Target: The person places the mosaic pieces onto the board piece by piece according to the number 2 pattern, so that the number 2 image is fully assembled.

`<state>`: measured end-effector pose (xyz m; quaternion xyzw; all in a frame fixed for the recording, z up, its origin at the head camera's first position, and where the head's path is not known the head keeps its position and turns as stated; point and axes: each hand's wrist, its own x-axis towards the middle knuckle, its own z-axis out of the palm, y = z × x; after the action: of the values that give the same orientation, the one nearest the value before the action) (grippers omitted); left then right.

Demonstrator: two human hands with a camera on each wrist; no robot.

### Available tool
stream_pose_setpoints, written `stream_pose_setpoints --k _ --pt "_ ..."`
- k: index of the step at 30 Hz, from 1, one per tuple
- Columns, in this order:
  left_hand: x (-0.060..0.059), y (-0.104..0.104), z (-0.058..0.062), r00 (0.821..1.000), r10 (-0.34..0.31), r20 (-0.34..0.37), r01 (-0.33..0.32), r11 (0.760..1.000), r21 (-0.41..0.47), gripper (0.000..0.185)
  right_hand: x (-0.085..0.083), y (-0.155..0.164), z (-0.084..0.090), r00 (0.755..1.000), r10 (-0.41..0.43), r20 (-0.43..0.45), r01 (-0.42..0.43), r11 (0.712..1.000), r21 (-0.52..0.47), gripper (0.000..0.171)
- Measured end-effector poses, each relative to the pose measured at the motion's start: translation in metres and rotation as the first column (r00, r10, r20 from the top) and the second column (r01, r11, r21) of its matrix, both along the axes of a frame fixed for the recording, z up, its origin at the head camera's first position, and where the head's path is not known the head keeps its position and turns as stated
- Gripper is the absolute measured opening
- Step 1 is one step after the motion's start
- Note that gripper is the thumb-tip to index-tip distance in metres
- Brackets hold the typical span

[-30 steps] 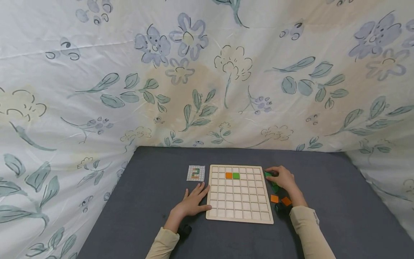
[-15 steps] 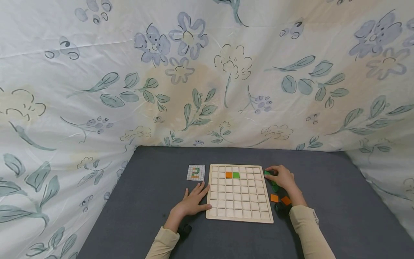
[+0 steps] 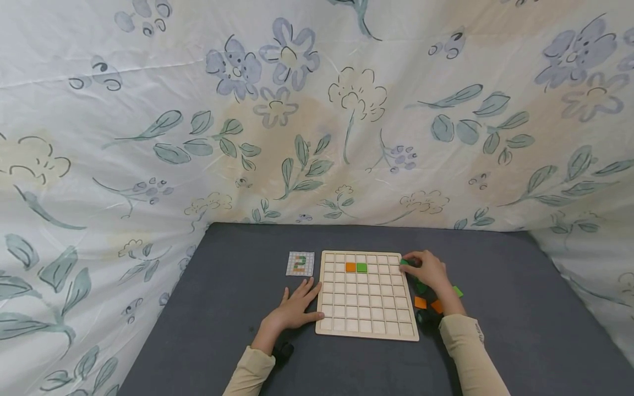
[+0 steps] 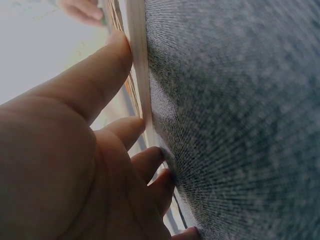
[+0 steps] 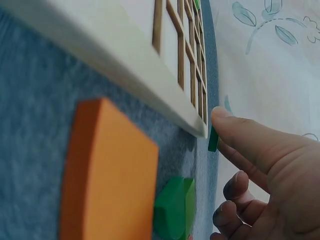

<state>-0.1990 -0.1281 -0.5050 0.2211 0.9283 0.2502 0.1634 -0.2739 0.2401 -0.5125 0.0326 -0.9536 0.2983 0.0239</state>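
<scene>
A pale wooden grid board (image 3: pixel 366 302) lies on the dark cloth, with an orange square tile (image 3: pixel 350 267) and a green square tile (image 3: pixel 361 268) side by side in its second row. My left hand (image 3: pixel 292 311) rests at the board's left edge, fingers spread, thumb and fingertips on the rim. At the upper right corner my right hand (image 3: pixel 430 270) pinches another green tile (image 5: pixel 213 139) between thumb and finger, right beside the rim. Below that hand lie green tiles (image 5: pixel 175 207) and orange tiles (image 3: pixel 420 303), some partly covered by the wrist.
A small pattern card (image 3: pixel 300 264) with a coloured grid lies left of the board's upper corner. One light green tile (image 3: pixel 458 291) sits right of the right wrist. Floral fabric (image 3: pixel 317 137) hangs behind the dark tabletop (image 3: pixel 247 247).
My right hand has shifted slightly left and up with the green tile, toward the board's corner. A light green tile now shows beside the right wrist. The left hand has stayed put.
</scene>
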Motion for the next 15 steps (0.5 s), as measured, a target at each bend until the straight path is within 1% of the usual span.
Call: stream_pose_setpoints --k 9,15 --pt "-0.001 0.0 -0.003 1.0 0.001 0.0 -0.001 1.0 -0.009 0.076 0.001 -0.009 0.002 1.0 0.027 0.006 -0.027 1.0 -0.006 0.035" --pt "0.0 -0.001 -0.001 1.0 -0.002 -0.002 0.002 1.0 -0.006 0.076 0.001 -0.015 0.004 0.999 0.049 0.003 -0.049 0.999 -0.02 0.034"
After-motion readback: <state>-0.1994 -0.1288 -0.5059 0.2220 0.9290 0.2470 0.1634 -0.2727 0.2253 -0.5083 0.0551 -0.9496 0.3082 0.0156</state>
